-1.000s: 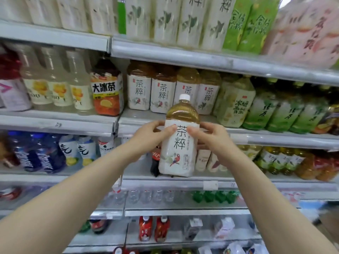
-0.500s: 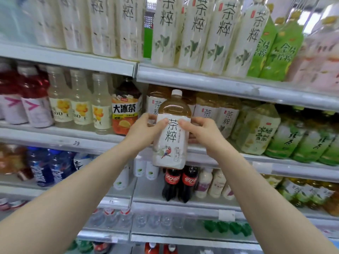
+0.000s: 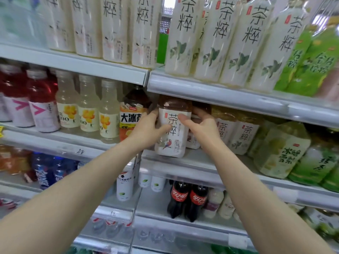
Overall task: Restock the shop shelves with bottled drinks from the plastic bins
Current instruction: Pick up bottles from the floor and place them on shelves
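We are in a shop's drinks aisle — tiered grey shelves (image 3: 201,92) with label rails, identical white tea bottles (image 3: 214,33) ranked at twelve o'clock, red drinks (image 3: 39,96) at nine, green bottles (image 3: 315,167) at three, cola bottles (image 3: 180,197) at six — each product repeated in rows.

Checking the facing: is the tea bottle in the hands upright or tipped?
Upright: the tea bottle stands shoulder up, base at the shelf front, left hand and right hand gripping its sides.
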A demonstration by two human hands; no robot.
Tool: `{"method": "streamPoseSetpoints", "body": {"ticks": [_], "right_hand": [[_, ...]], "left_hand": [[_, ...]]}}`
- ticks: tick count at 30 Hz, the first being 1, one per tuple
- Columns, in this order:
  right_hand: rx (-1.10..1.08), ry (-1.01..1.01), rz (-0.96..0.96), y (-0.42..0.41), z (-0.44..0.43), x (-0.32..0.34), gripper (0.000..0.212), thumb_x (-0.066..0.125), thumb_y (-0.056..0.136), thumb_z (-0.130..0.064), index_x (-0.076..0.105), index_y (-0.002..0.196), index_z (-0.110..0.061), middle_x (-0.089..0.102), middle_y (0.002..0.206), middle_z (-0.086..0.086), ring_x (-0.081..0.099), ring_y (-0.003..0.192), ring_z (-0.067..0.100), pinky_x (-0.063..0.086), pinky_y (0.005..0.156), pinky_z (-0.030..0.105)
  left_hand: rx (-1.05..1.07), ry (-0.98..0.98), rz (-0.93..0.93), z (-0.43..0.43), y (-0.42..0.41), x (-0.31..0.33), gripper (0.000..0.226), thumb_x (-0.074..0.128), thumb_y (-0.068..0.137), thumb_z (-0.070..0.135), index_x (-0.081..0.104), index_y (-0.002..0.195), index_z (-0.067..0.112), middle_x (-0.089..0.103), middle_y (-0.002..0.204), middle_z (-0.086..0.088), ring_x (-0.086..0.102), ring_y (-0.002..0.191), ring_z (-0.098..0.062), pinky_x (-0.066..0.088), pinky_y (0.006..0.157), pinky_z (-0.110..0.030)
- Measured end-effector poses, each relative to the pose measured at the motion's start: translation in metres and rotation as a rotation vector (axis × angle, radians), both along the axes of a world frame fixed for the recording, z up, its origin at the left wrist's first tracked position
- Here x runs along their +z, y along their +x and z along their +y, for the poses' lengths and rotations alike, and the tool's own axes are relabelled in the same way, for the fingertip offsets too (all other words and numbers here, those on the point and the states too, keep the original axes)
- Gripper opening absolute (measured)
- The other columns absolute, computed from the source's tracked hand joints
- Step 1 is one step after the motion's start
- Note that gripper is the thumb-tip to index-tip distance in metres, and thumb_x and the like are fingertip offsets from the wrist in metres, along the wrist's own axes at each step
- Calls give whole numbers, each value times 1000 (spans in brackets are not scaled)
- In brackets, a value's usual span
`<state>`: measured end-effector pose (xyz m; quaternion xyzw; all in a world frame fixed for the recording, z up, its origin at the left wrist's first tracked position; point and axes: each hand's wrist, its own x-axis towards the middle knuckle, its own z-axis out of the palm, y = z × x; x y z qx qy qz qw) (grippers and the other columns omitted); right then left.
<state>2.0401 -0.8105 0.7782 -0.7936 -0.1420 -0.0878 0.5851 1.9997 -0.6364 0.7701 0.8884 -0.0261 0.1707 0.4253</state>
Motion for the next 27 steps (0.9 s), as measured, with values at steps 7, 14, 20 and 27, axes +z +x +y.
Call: {"method": "streamPoseSetpoints", "body": {"ticks": [7, 14, 20, 27], "right_hand": [[110, 143, 6, 10, 6, -26, 37, 76, 88, -12, 63, 119, -28, 75, 106, -9, 72, 100, 6, 59, 89, 29], [84, -13, -1, 10, 7, -33, 61, 84, 80, -29, 57, 135, -26, 72, 119, -9, 68, 109, 7, 56, 95, 35], [14, -162, 40, 5, 7, -57, 57, 83, 80, -27, 59, 131, -20, 72, 120, -4, 67, 108, 12, 55, 98, 38], [-37, -91, 9, 3, 14, -67, 56, 84, 78, -29, 62, 129, -21, 73, 118, -6, 68, 107, 8, 56, 97, 39]], "left_hand": [[50, 123, -58, 6, 11, -25, 72, 63, 92, 8, 28, 154, 16, 16, 163, -4, 27, 146, -22, 21, 111, -21], [132, 100, -185, 3, 4, -45, 70, 65, 89, 5, 34, 151, 16, 49, 147, -9, 45, 134, -25, 29, 102, -17], [145, 60, -131, 10, -1, -69, 54, 68, 89, 13, 53, 141, 17, 66, 127, -7, 62, 116, -27, 48, 101, -36], [82, 15, -166, 24, -5, -76, 47, 63, 92, 12, 58, 137, 24, 70, 121, 1, 63, 113, -18, 49, 101, -32]]}}
